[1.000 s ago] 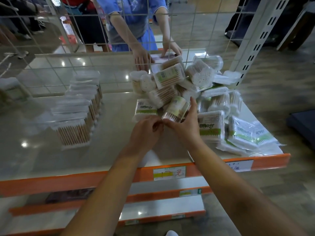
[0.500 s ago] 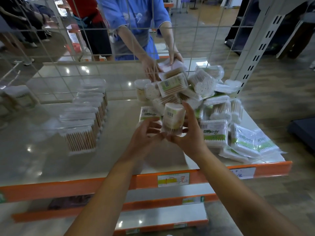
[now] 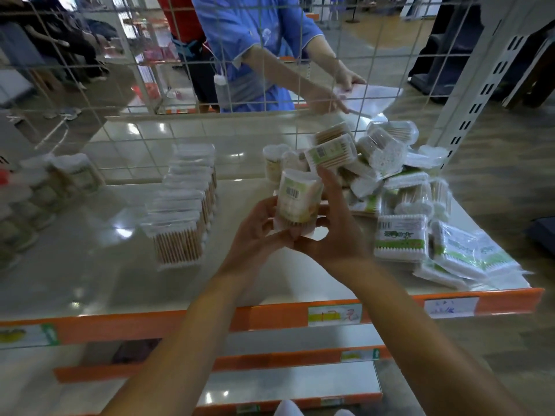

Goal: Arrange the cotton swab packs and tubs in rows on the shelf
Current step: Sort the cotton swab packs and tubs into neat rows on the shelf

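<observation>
I hold a cotton swab tub [image 3: 295, 198] upright above the shelf [image 3: 90, 271], its barcode label facing me. My left hand [image 3: 258, 232] grips its lower left side and my right hand [image 3: 333, 229] wraps its right side and bottom. A loose pile of swab packs and tubs [image 3: 381, 163] lies behind and right of my hands. A row of clear swab packs [image 3: 183, 202] stands in a line at the shelf's centre left. More tubs [image 3: 45, 187] stand blurred at the far left.
A wire grid back panel [image 3: 150, 85] closes the shelf's far side. Behind it a person in a blue top [image 3: 249, 40] holds a white bag [image 3: 372, 97]. A white slotted upright [image 3: 480, 85] stands at the right. Orange shelf edges with price tags [image 3: 333, 315] run below.
Both hands lifted a tub out of the pile and turned it upright, raising it toward me. The person behind the grid pulled their hands back with a white bag.
</observation>
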{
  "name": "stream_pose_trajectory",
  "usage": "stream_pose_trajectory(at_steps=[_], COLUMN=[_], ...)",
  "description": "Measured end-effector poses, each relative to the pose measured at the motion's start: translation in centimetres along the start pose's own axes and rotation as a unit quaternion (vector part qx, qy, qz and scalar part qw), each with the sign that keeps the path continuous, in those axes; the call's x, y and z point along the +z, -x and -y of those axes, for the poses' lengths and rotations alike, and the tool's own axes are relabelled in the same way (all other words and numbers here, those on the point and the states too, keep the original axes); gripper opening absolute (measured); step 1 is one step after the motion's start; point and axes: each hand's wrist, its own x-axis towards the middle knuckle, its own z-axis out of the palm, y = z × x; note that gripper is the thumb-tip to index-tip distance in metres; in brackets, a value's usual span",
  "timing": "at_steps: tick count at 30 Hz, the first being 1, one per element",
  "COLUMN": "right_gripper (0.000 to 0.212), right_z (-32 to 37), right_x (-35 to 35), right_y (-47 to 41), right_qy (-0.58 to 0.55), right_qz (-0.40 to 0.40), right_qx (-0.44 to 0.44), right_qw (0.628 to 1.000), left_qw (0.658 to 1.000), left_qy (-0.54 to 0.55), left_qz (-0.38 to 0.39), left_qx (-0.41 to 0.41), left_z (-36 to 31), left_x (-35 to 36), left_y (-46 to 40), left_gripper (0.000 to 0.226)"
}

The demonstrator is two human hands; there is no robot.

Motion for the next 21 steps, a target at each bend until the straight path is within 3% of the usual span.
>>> stream_pose_trajectory(at_steps=[5, 13, 17, 21], right_gripper=[0.108, 0.091, 0.048, 0.036], right_z=[1.1, 1.7, 2.5, 3.0], right_x=[1.9, 4.9, 5.5, 6.0], right_y=[-0.2, -0.1, 0.1, -0.2], right_qy=[-0.047, -0.162, -0.284, -0.324], right_qz=[0.007, 0.013, -0.042, -0.095], right_qx=[0.013, 0.041, 0.089, 0.171], right_qw=[0.999, 0.986, 0.954, 0.925], left_qw=[0.999, 0.997, 0.991, 0.990], left_qy=[0.027, -0.039, -0.066, -0.083], left_qz=[-0.023, -0.045, -0.102, -0.102], left_qx=[0.005, 0.045, 0.054, 0.060], left_z=[-1.0, -3.1, -4.4, -5.6], left_x=[-1.5, -4.9, -6.8, -8.4], left_y=[0.8, 1.8, 2.0, 2.2], left_gripper=[0.058, 0.054, 0.051, 0.045])
